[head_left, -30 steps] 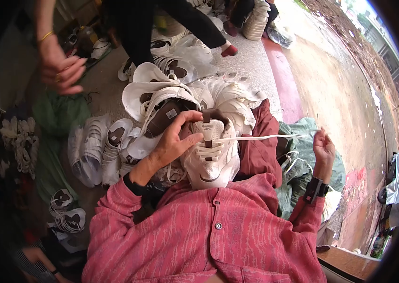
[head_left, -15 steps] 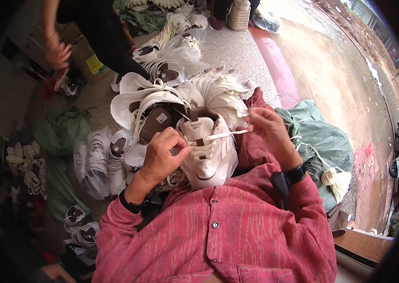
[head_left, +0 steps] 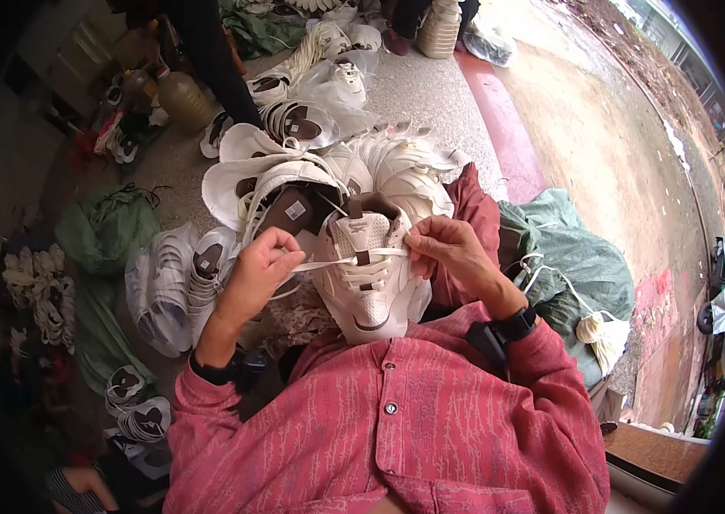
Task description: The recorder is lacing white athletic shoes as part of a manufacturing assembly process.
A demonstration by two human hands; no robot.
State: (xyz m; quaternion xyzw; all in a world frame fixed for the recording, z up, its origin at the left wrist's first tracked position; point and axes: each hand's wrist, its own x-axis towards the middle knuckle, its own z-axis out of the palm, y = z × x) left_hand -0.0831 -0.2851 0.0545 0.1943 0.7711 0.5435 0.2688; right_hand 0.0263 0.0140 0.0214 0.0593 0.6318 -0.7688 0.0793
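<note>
A white sneaker (head_left: 369, 295) with a brown lining stands in front of my body, toe toward me and partly laced. Across its tongue runs a flat white shoelace (head_left: 341, 261). My left hand (head_left: 261, 270), off the shoe's left side, pinches one length of that lace, and a loose stretch hangs below the fingers. At the shoe's right eyelet edge, my right hand (head_left: 457, 255) has thumb and forefinger closed on the lace's other side. Behind the sneaker are white shoe uppers (head_left: 247, 176) with brown insides.
Stacked white uppers (head_left: 401, 158) spread beyond the shoe. Plastic-wrapped shoe parts (head_left: 165, 287) lie left. A green sack (head_left: 572, 265) with a white lace bundle (head_left: 611, 338) sits right. Another person's dark-clothed leg (head_left: 212, 64) stands at the far left, near a large plastic jug (head_left: 182, 101).
My left hand has moved left, away from the shoe, drawing lace with it. My right hand has come in to the shoe's right edge. The other person's hand has left view.
</note>
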